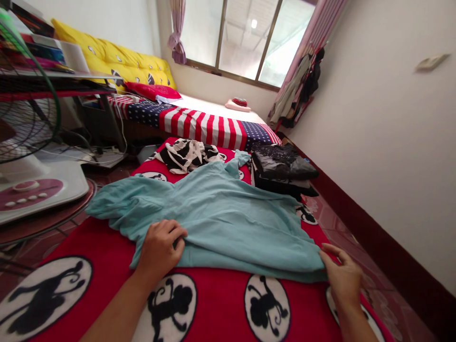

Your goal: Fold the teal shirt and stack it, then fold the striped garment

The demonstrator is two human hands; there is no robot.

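A light teal shirt (pixel 228 213) lies spread across a red blanket (pixel 221 304) patterned with black monkeys in white ovals. Its sleeve and shoulder area bunch up at the left, and soft wrinkles run over the middle. My left hand (pixel 162 244) rests on the near left part of the shirt, with curled fingers pinching the cloth. At the near right corner, my right hand (pixel 342 270) grips the shirt's edge between thumb and fingers.
Behind the shirt lie a crumpled black-and-white cloth (pixel 188 154) and a stack of dark folded clothes (pixel 281 164). A fan (pixel 32 185) stands at the left. Farther back is a bed with a flag-striped cover (pixel 203 126). A wall (pixel 399 142) runs along the right.
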